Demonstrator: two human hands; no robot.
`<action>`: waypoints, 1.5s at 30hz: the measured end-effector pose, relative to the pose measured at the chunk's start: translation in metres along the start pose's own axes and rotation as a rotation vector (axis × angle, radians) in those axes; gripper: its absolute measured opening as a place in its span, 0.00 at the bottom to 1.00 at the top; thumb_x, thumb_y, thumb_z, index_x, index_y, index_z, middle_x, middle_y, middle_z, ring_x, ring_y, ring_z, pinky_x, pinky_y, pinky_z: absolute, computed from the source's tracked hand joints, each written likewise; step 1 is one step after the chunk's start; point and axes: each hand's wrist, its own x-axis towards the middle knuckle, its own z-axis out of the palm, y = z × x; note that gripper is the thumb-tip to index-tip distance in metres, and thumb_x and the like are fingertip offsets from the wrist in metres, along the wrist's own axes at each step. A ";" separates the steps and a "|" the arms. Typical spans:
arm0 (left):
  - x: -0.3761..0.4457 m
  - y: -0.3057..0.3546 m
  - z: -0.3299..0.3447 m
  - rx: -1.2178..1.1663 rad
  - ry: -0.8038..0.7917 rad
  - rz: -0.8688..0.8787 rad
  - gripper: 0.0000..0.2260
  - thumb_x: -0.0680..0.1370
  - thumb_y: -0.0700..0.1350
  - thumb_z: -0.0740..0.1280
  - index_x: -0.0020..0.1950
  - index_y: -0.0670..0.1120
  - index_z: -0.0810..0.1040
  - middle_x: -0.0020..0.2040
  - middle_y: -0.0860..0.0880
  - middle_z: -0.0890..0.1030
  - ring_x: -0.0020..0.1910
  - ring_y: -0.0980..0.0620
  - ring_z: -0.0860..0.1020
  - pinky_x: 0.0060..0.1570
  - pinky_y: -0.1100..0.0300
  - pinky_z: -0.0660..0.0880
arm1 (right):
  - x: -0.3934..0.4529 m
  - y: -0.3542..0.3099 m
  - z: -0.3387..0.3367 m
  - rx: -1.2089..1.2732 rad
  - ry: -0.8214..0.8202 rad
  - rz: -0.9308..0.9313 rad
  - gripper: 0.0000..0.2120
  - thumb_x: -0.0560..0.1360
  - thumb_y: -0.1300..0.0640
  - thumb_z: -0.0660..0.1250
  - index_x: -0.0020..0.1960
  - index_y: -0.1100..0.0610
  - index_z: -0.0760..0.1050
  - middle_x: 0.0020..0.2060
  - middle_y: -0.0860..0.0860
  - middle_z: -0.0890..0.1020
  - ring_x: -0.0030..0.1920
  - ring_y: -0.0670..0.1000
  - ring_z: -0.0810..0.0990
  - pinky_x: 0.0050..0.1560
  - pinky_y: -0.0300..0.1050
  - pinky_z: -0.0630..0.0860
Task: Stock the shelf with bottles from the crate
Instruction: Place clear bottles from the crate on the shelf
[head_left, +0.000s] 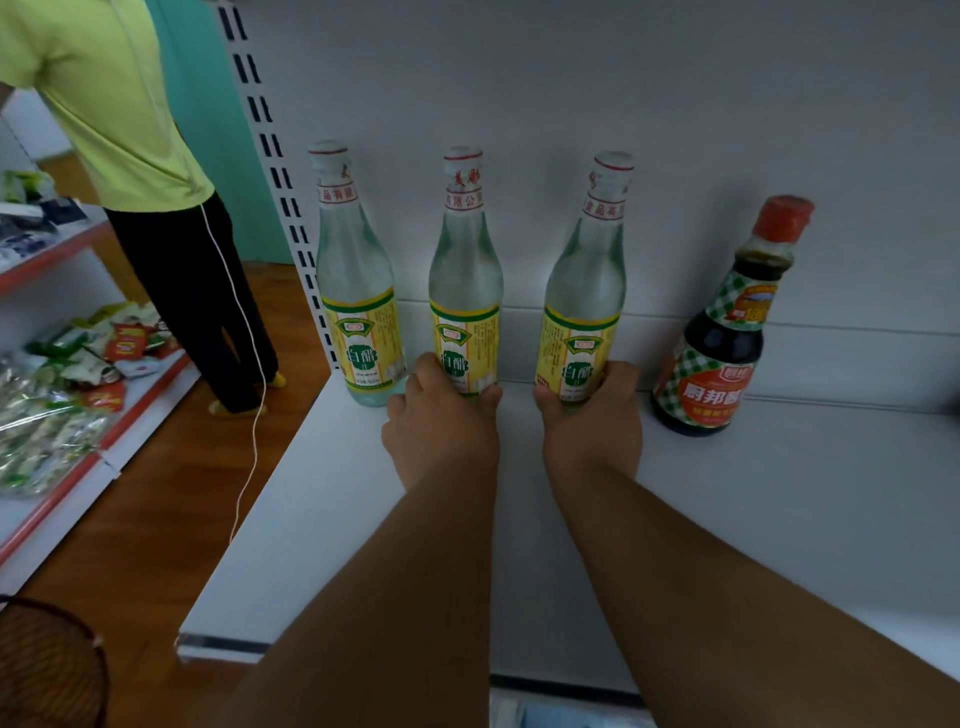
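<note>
Clear bottles labelled 白醋: left hand (441, 415) clamps middle bottle (465, 291) at base, right hand (592, 415) clamps right bottle (584, 291); both upright on shelf (337, 519)

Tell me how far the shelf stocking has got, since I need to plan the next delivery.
Done: one clear glass bottle with a yellow label and a dark bottle with a red cap stand at the back of the white shelf. In hand: the left hand and right hand each hold another clear bottle. Left: much of the shelf is bare; the crate is out of view.
</note>
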 end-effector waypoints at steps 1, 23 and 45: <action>0.000 0.001 0.000 0.011 -0.006 0.000 0.29 0.74 0.60 0.69 0.68 0.48 0.65 0.64 0.46 0.75 0.63 0.42 0.70 0.57 0.47 0.69 | 0.000 0.001 0.000 -0.001 -0.008 -0.003 0.24 0.70 0.49 0.75 0.59 0.55 0.66 0.54 0.53 0.78 0.54 0.56 0.78 0.48 0.43 0.70; -0.001 -0.002 0.000 -0.004 0.012 0.014 0.27 0.72 0.61 0.70 0.64 0.48 0.66 0.62 0.46 0.76 0.62 0.42 0.71 0.56 0.47 0.69 | -0.001 -0.001 -0.002 -0.013 -0.022 -0.002 0.23 0.71 0.50 0.74 0.57 0.55 0.65 0.55 0.53 0.78 0.54 0.55 0.78 0.46 0.43 0.69; -0.091 0.012 -0.048 0.021 -0.055 0.242 0.24 0.74 0.47 0.71 0.66 0.41 0.69 0.61 0.41 0.74 0.61 0.39 0.71 0.59 0.46 0.71 | -0.062 -0.002 -0.102 -0.267 -0.334 -0.165 0.30 0.76 0.50 0.68 0.72 0.59 0.61 0.68 0.57 0.68 0.68 0.58 0.68 0.65 0.49 0.67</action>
